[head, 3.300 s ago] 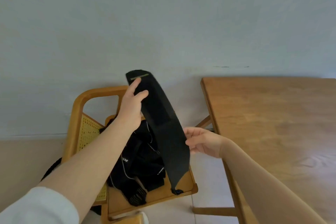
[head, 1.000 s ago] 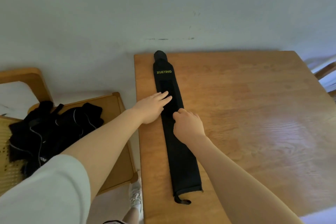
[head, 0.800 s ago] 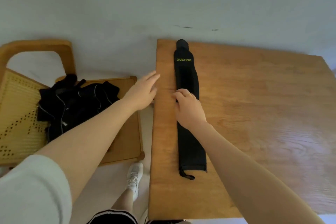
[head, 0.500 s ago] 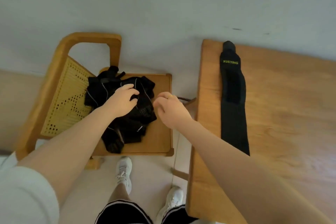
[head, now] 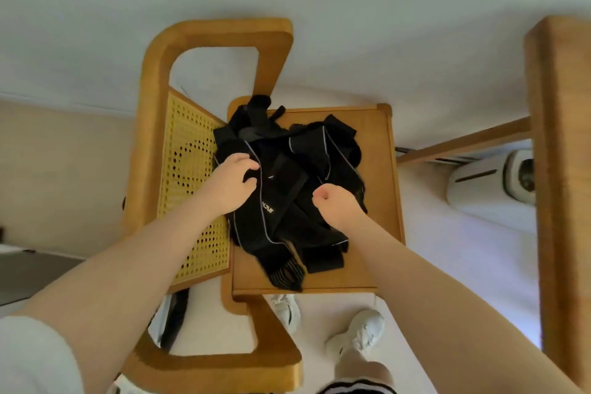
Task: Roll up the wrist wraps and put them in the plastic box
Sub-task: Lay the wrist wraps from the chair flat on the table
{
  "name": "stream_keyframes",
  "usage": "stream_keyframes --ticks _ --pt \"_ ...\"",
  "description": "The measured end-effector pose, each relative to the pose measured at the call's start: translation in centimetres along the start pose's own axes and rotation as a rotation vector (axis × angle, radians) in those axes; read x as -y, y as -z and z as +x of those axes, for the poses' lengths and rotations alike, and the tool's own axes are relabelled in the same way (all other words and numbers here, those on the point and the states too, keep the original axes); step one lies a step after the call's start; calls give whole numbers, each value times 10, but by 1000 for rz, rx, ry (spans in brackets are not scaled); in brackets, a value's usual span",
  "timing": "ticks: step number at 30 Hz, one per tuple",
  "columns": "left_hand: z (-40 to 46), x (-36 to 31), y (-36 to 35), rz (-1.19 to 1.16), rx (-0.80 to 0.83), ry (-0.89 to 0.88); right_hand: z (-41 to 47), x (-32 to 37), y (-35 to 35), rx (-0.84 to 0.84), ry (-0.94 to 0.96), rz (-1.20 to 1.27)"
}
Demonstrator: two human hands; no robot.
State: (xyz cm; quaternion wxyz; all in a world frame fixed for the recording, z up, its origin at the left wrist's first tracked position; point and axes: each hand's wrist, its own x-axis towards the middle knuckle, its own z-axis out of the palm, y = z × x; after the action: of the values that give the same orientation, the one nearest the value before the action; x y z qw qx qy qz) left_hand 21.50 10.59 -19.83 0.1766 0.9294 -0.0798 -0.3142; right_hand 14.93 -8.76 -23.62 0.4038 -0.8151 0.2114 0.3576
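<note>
A tangled pile of black wrist wraps (head: 287,189) with thin white edging lies on the wooden chair seat (head: 374,137). My left hand (head: 232,184) rests on the left side of the pile, its fingers curled round the edge of one wrap. On the right side of the pile is my right hand (head: 332,203), curled into a fist, with thumb and forefinger pinching the black fabric under it. One fringed wrap end (head: 286,273) hangs toward the seat's front edge. No plastic box is in view.
The chair has a yellow cane back (head: 192,185) on the left and a curved wooden frame (head: 220,32). The wooden table edge (head: 559,169) runs down the right side. A white appliance (head: 486,182) sits on the floor under the table. My white shoes (head: 358,333) are below the seat.
I turned from the table, where one wrap was laid out flat, toward the chair. Both hands came down onto the pile of wraps and closed on it.
</note>
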Motion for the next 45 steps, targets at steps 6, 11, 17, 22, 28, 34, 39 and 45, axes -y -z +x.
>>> stream_keyframes --ticks 6,11,17,22,28,34,39,45 --pt "33 28 -24 0 65 -44 42 19 -49 -107 -186 474" --pt "41 40 -44 -94 173 -107 63 29 -63 -206 -266 919" --pt "39 51 -55 -161 351 68 16 31 -27 32 33 940" --pt "27 40 -44 -221 411 110 -28 29 -3 126 -22 1107" --pt "8 12 -32 -465 275 -227 -49 20 14 -4 -4 1363" --pt "4 12 -36 -319 361 -294 -54 8 25 -89 95 1417" --pt "1 16 -55 38 317 -313 -40 -22 25 -410 -167 1431" --pt "0 8 -70 -188 350 -243 -27 -44 -18 -206 -321 966"
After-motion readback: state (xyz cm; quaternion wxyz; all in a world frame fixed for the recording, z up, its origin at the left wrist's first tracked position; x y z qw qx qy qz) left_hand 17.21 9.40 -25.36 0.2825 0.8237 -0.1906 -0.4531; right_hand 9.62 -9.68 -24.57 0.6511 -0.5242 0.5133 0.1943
